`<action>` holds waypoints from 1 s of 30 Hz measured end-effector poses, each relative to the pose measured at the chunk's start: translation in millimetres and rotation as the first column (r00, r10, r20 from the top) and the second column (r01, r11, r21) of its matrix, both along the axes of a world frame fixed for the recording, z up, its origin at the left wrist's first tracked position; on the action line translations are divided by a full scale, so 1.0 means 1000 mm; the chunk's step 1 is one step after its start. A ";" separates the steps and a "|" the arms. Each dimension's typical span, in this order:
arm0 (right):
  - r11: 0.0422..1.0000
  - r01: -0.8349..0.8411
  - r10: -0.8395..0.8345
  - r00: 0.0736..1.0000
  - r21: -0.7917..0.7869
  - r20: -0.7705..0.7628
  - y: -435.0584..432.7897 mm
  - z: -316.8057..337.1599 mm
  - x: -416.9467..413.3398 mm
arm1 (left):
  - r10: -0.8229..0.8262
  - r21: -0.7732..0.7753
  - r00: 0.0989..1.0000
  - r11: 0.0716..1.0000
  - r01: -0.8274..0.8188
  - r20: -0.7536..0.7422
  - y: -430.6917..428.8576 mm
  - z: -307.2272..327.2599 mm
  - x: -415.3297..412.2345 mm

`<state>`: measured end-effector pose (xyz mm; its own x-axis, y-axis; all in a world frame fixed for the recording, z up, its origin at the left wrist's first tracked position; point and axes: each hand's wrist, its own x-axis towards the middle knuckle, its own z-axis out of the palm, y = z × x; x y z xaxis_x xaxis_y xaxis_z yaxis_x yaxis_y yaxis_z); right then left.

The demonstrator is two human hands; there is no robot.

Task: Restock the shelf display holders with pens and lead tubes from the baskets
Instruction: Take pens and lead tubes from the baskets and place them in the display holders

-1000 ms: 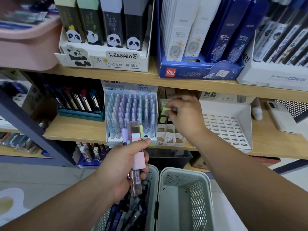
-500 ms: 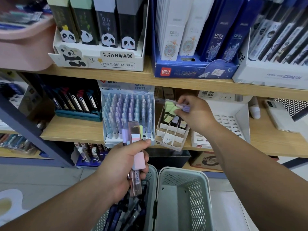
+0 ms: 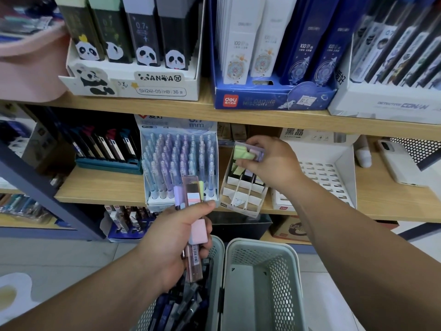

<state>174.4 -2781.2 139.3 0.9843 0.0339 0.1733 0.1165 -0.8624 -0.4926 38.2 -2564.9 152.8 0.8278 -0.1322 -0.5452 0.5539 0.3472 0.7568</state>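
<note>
My left hand [image 3: 174,240] grips a bunch of pastel-capped lead tubes [image 3: 193,225] upright above the left basket [image 3: 216,256], which holds several dark pens and tubes. My right hand [image 3: 269,163] reaches to the middle shelf and pinches a lead tube with a purple cap [image 3: 256,155] at the back of a small white compartmented holder [image 3: 241,199]. That holder is tilted forward at the shelf edge, with green-capped tubes [image 3: 241,155] in its rear slots and bare front slots.
A pastel pen display [image 3: 179,161] stands left of the holder, a white perforated display box [image 3: 327,173] to its right. The right basket [image 3: 260,283] looks bare inside. A phone [image 3: 398,166] lies far right on the shelf. Panda and blue boxes fill the upper shelf.
The small holder has been pulled forward from the shelf's back to the edge. My right hand has shifted right and now pinches a purple-capped tube at it. My left hand stays put.
</note>
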 end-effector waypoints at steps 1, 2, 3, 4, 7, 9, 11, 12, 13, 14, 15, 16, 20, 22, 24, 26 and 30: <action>1.000 -0.005 0.005 1.000 0.003 -0.017 -0.004 0.003 -0.001 | -0.002 -0.005 1.000 1.000 0.002 -0.002 0.000 0.001 0.000; 1.000 -0.008 0.008 0.999 0.005 -0.035 -0.008 0.006 -0.002 | -0.004 -0.009 1.000 1.000 0.004 -0.003 -0.001 0.001 0.001; 1.000 -0.008 0.008 0.999 0.001 -0.047 -0.012 0.010 -0.003 | -0.003 -0.011 1.000 1.000 0.003 -0.003 -0.001 0.001 0.001; 1.000 -0.011 0.010 0.998 -0.014 -0.054 -0.017 0.013 -0.004 | -0.003 -0.013 1.000 1.000 0.003 -0.002 -0.001 0.002 0.001; 0.998 -0.052 0.048 0.996 -0.048 -0.078 -0.027 0.018 -0.007 | 0.002 -0.016 1.000 1.000 -0.002 0.000 -0.003 0.002 0.001; 0.998 -0.068 0.069 0.992 0.014 -0.107 -0.031 0.019 -0.009 | 0.002 -0.014 1.000 1.000 -0.002 -0.001 -0.005 0.002 0.000; 0.995 -0.076 0.083 0.990 0.065 -0.112 -0.033 0.017 -0.008 | -0.005 -0.011 1.000 1.000 0.005 -0.004 -0.006 0.003 0.000; 0.993 -0.083 0.092 0.989 0.082 -0.116 -0.033 0.017 -0.008 | -0.009 -0.008 1.000 1.000 0.009 -0.005 -0.006 0.002 -0.001; 0.991 -0.089 0.101 0.988 0.098 -0.121 -0.034 0.016 -0.007 | -0.012 -0.004 1.000 1.000 0.012 -0.006 -0.007 0.002 -0.001; 0.989 -0.094 0.108 0.987 0.112 -0.121 -0.034 0.015 -0.007 | -0.014 -0.001 1.000 1.000 0.014 -0.006 -0.007 0.002 -0.001; 0.988 -0.099 0.113 0.987 0.120 -0.112 -0.034 0.014 -0.007 | -0.015 0.001 1.000 1.000 0.015 -0.006 -0.007 0.002 -0.001; 0.987 -0.104 0.116 0.988 0.119 -0.098 -0.034 0.013 -0.006 | -0.014 0.003 1.000 1.000 0.014 -0.008 -0.007 0.002 -0.001; 0.991 -0.118 0.124 0.989 0.068 -0.087 -0.034 0.014 -0.006 | -0.009 0.002 1.000 1.000 0.009 -0.014 -0.007 0.000 0.000; 0.991 -0.112 0.120 0.985 0.072 -0.120 -0.038 0.018 -0.005 | -0.006 0.002 1.000 1.000 0.006 -0.010 -0.006 0.000 0.000; 0.992 -0.109 0.118 0.982 0.068 -0.150 -0.043 0.020 -0.003 | -0.001 -0.001 1.000 1.000 0.001 -0.005 -0.007 -0.001 0.000; 0.993 -0.096 0.105 0.981 0.064 -0.162 -0.045 0.021 -0.002 | -0.001 -0.006 1.000 1.000 0.001 -0.005 -0.007 -0.001 0.000; 0.996 -0.082 0.088 0.985 0.042 -0.147 -0.042 0.020 -0.003 | 0.007 -0.003 1.000 1.000 -0.007 -0.002 -0.008 -0.001 0.000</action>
